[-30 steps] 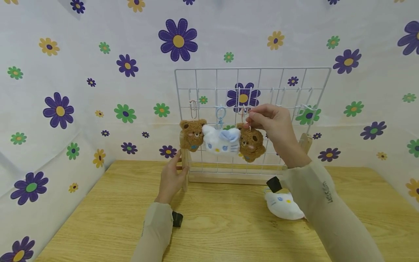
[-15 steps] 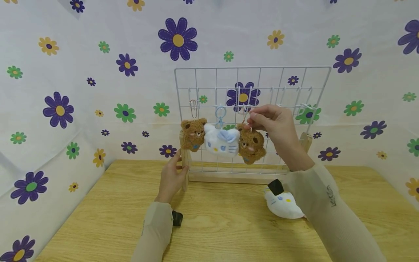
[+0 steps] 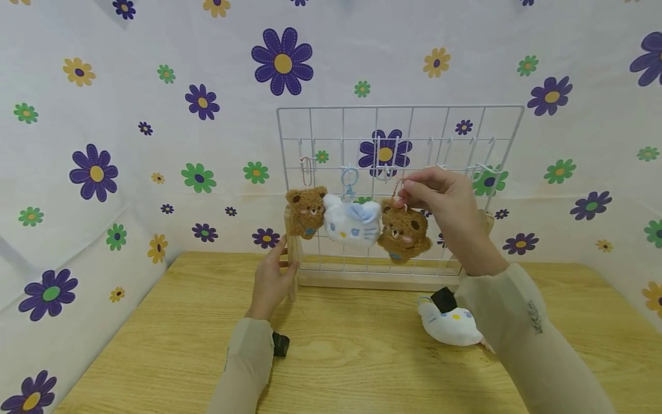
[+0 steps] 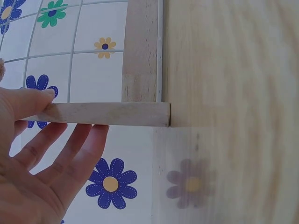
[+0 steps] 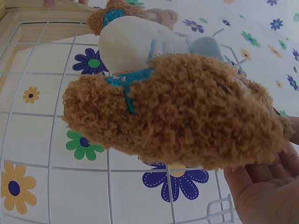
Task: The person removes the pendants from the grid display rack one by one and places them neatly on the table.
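My right hand (image 3: pixel 447 210) pinches a brown bear plush keychain (image 3: pixel 405 233) at the top, near its bead chain. In the right wrist view the bear's fuzzy body (image 5: pixel 187 112), with its blue bow, fills the middle. My left hand (image 3: pixel 271 282) holds the wooden side post (image 4: pixel 112 113) of the white wire grid rack (image 3: pixel 445 107), thumb on one side and fingers on the other. On the rack hang another brown bear keychain (image 3: pixel 306 213) by its bead chain and a white cat-head plush (image 3: pixel 341 224) with a blue bow and blue ring.
Another white plush (image 3: pixel 450 330) with a ring lies on the wooden table (image 3: pixel 331 356), partly behind the right sleeve. Several white hooks (image 3: pixel 439 152) line the grid's right half. A flower-printed cloth (image 3: pixel 207 46) hangs behind.
The right hand has drawn the bear keychain to the right and slightly down, its chain now apart from the hook. The left hand has stayed on the post.
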